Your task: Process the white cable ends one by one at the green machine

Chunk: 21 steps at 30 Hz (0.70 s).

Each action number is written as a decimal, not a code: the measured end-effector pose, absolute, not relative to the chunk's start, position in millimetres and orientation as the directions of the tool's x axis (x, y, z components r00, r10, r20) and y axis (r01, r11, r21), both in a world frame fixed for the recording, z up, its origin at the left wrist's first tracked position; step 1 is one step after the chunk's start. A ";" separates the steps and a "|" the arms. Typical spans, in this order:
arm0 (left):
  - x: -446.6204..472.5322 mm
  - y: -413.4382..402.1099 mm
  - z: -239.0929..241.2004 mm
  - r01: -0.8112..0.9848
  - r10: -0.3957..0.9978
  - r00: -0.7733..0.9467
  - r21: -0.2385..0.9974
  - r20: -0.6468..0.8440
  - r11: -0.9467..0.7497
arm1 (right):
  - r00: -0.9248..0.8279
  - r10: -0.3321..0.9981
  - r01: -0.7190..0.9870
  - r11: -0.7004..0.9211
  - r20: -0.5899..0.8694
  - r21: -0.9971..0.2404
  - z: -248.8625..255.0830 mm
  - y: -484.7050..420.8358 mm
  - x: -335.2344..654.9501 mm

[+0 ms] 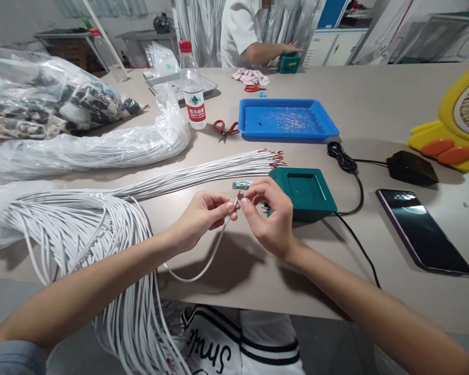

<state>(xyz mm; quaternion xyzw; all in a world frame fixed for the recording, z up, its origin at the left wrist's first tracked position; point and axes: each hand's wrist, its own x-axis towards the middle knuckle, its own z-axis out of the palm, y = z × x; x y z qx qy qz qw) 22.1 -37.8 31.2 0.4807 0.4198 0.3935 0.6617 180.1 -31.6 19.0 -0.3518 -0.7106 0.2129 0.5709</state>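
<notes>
My left hand [205, 216] pinches a white cable [207, 264] just below its end, between thumb and fingers. A short red tip shows above the grip. Close beside that tip is my right hand [271, 216], fingers curled in and thumb bent toward them; what they hold, if anything, is hidden. Behind the right hand stands a green box-shaped device [310, 195] with a shallow recess on top. A bundle of white cables [195, 174] with red ends lies beyond my hands. More loose cables [101, 229] hang over the table edge at the left.
A blue tray [289, 135] holds small scraps, with red-handled cutters [224, 130] and a water bottle [193, 88] to its left. A phone [422, 232], black adapter [412, 167] and yellow fan [449, 140] are at right. Across the table, a person's hand [291, 48] touches another green device.
</notes>
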 end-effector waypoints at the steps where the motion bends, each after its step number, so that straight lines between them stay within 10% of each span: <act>1: 21.8 -37.6 30.8 -0.119 0.925 0.336 0.967 -0.176 0.227 | -0.104 0.750 0.250 0.655 0.653 -0.713 19.4 -32.0 180.5; 21: 23.1 -36.2 26.6 -0.054 0.960 0.273 0.996 -0.058 0.075 | -0.174 0.938 0.081 0.318 0.301 -0.945 23.8 -32.3 175.4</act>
